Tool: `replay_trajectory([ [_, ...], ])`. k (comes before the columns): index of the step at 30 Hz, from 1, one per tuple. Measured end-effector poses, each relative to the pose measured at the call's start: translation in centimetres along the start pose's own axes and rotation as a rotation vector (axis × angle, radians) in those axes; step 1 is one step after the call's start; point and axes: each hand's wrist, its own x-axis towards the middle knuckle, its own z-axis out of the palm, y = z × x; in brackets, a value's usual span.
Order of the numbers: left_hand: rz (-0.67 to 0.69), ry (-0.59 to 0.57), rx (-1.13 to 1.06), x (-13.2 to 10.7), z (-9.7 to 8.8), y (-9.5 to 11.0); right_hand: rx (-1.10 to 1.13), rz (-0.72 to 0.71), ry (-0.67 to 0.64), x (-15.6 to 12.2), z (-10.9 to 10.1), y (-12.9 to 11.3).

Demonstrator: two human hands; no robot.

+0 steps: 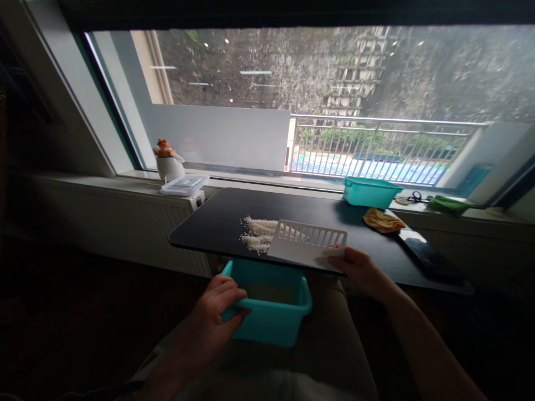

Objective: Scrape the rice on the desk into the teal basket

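My left hand (pixel 222 303) grips the near-left rim of a teal plastic bin (pixel 267 326), fingers over the edge. The bin sits above my lap, just below the table's front edge, with a pale layer in its bottom too dim to make out. My right hand (pixel 359 266) pinches the right end of a flat white slotted plastic plate (pixel 303 253). This plate lies low over the tabletop, slanted, with a row of long slots along its far side. Against its left end is a spread of white rice-like grains (pixel 259 231) on the black table (pixel 213 223).
Toward the table's back right stand a second teal bin (pixel 370 194), a yellow cloth (pixel 382 220) and a dark phone-like slab (pixel 426 253). Scissors (pixel 416 197) and a green cloth (pixel 449 205) lie on the sill. A clear plastic lid (pixel 184 185) rests left, by a white pot (pixel 169 167).
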Motion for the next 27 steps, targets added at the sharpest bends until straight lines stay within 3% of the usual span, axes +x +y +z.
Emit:
replay_trajectory([
  [5, 0.015, 0.001, 0.0, 0.3, 0.2, 0.4, -0.031, -0.001, 0.132, 0.4, -1.5, 1.0],
  [13, 0.009, -0.007, -0.004, 0.2, 0.1, 0.4, -0.075, -0.028, 0.03, 0.4, -1.0, 0.7],
  [18, 0.019, 0.014, -0.001, 0.2, 0.2, 0.5, -0.04, -0.002, 0.103, 0.3, -1.0, 0.5],
  [27, 0.027, 0.01, 0.02, 0.3, 0.2, 0.5, -0.052, 0.003, 0.066, -0.2, -0.7, 0.5],
])
